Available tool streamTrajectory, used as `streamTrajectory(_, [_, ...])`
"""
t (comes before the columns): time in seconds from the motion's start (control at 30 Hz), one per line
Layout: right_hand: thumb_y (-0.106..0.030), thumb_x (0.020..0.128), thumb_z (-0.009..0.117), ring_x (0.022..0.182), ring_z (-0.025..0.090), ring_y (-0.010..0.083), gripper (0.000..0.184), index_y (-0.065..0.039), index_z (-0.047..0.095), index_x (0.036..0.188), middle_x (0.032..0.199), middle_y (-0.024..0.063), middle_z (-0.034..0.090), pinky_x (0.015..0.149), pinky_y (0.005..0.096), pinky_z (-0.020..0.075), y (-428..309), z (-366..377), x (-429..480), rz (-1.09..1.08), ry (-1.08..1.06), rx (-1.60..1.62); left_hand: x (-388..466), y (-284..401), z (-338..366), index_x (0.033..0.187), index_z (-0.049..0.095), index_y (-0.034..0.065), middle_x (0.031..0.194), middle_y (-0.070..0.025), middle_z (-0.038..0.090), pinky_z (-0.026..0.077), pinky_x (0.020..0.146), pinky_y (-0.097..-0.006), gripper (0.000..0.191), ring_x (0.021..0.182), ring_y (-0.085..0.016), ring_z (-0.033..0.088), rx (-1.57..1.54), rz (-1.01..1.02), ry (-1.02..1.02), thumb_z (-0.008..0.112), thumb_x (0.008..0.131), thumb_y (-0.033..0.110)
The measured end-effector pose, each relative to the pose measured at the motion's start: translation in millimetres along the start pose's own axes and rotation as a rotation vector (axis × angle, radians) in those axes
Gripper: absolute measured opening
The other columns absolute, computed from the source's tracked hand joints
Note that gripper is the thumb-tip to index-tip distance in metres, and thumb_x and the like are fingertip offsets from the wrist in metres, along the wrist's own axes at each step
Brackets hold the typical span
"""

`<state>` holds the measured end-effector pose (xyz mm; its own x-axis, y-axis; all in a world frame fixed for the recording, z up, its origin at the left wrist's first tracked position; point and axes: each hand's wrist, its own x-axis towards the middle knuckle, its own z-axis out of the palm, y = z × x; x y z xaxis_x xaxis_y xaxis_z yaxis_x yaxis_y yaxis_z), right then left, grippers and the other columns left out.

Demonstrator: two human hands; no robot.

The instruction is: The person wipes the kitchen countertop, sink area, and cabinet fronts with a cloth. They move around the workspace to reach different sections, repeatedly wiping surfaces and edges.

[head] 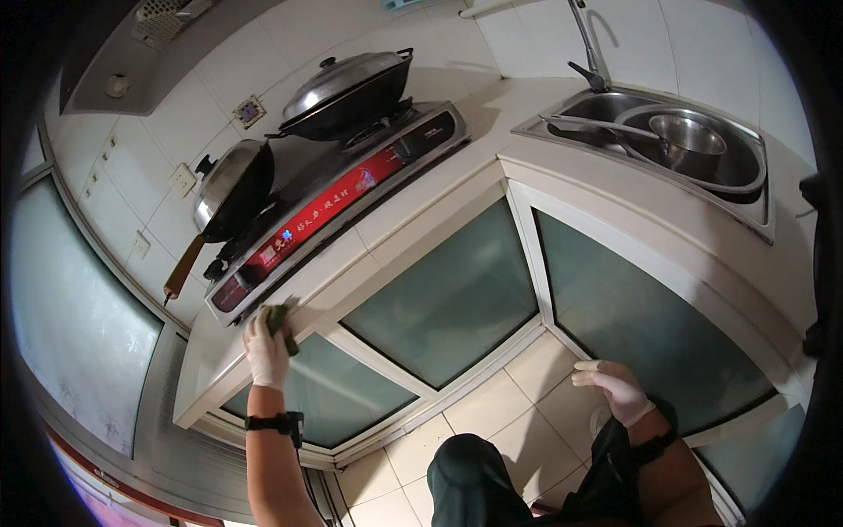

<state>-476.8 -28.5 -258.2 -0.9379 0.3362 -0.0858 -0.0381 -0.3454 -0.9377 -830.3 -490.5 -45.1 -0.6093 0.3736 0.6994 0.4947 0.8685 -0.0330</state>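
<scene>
My left hand (265, 352), in a thin whitish glove, grips a dark green scrubbing sponge (284, 329). It is at the front edge of the pale countertop (214, 352), just below the left end of a two-burner gas stove (329, 197) with a red front strip. My gloved right hand (618, 390) hangs over the floor by the right-hand cabinet door, its fingers stretched out and nothing seen in it. On the stove stand a lidded wok (352, 95) at the right burner and a smaller lidded pan (230, 191) with a wooden handle at the left.
A steel sink (540, 128) at the right holds a steel saucepan (688, 141) with a long handle, under a faucet (589, 53). Frosted-glass cabinet doors (448, 296) run below the counter. A range hood (151, 59) hangs at upper left. A sliding door (79, 303) borders the left.
</scene>
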Motion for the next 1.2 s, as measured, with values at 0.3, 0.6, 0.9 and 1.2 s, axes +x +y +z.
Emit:
streamTrajectory(0.3, [-0.014, 0.094, 0.047, 0.107, 0.064, 0.0213, 0.038, 0.004, 0.062, 0.125, 0.111, 0.0162, 0.070, 0.094, 0.0315, 0.0465, -9.2, -3.2, -13.3, -0.030, -0.001, -0.078, 95.2, 204.1, 74.5, 0.133, 0.050, 0.0128, 0.128, -0.0142, 0.055, 0.040, 0.104, -0.0480, 0.050, 0.119, -0.036, 0.053, -0.013, 0.192, -0.020, 0.068, 0.086, 0.016])
streamTrajectory(0.6, [-0.013, 0.095, 0.045, 0.074, 0.061, 0.0114, 0.040, 0.006, 0.058, 0.127, 0.112, 0.0157, 0.069, 0.069, 0.0231, 0.0499, -15.9, -1.3, -7.9, 0.023, -0.039, -0.090, 158.1, 327.3, 127.1, 0.128, 0.053, 0.0164, 0.122, -0.0123, 0.059, 0.046, 0.099, -0.0484, 0.048, 0.116, -0.034, 0.058, 0.006, 0.231, -0.040, 0.072, 0.085, 0.022])
streamTrajectory(0.9, [-0.015, 0.097, 0.045, 0.110, 0.062, 0.0225, 0.040, 0.005, 0.057, 0.130, 0.114, 0.0163, 0.067, 0.097, 0.0340, 0.0455, -2.4, -2.5, -2.1, 0.048, -0.068, -0.112, 186.7, 389.8, 156.8, 0.114, 0.058, 0.0116, 0.110, -0.0091, 0.061, 0.048, 0.094, -0.0450, 0.026, 0.106, -0.028, 0.061, 0.102, 0.222, 0.003, 0.062, 0.088, 0.015])
streamTrajectory(1.2, [-0.024, 0.098, 0.046, 0.112, 0.062, 0.0236, 0.040, 0.002, 0.061, 0.125, 0.118, 0.0122, 0.066, 0.102, 0.0385, 0.0422, 10.0, 4.9, 22.3, 0.143, 0.083, -0.070, 174.6, 343.2, 127.7, 0.124, 0.054, 0.0140, 0.117, -0.0114, 0.062, 0.046, 0.096, -0.0467, 0.039, 0.112, -0.031, 0.061, 0.023, 0.294, -0.069, 0.066, 0.090, 0.028])
